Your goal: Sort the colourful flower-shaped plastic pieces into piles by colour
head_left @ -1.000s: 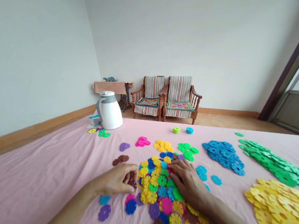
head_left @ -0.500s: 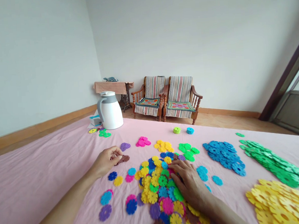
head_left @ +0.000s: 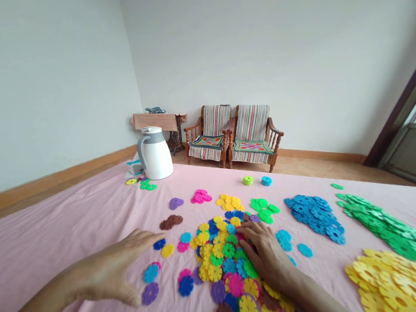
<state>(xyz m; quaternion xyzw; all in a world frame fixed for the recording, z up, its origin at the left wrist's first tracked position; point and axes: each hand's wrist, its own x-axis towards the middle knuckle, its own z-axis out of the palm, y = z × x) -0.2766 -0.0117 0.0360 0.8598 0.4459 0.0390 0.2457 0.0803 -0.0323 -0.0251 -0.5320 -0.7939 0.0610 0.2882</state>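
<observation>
My left hand (head_left: 111,269) is open above the pink cloth, thumb and fingers spread wide, beside a purple disc (head_left: 149,293) and a dark blue disc (head_left: 159,244). Nothing is in it. My right hand (head_left: 266,254) rests on the right side of the mixed pile of flower-shaped discs (head_left: 218,255); its fingers lie over the pieces, and whether they pinch one is hidden. Small groups lie behind: brown discs (head_left: 171,222), purple discs (head_left: 176,203), pink discs (head_left: 201,196), yellow discs (head_left: 230,203) and green discs (head_left: 265,209).
Blue discs (head_left: 315,216), green discs (head_left: 387,226) and a large yellow heap (head_left: 398,280) lie to the right. Two short stacks, lime (head_left: 247,181) and blue (head_left: 266,181), stand near the far edge. A white jug (head_left: 157,155) stands at the back left.
My left hand has drawn back from the brown discs toward the lower left, and its fingers have spread. My right hand has stayed on the pile. The view has shifted slightly.
</observation>
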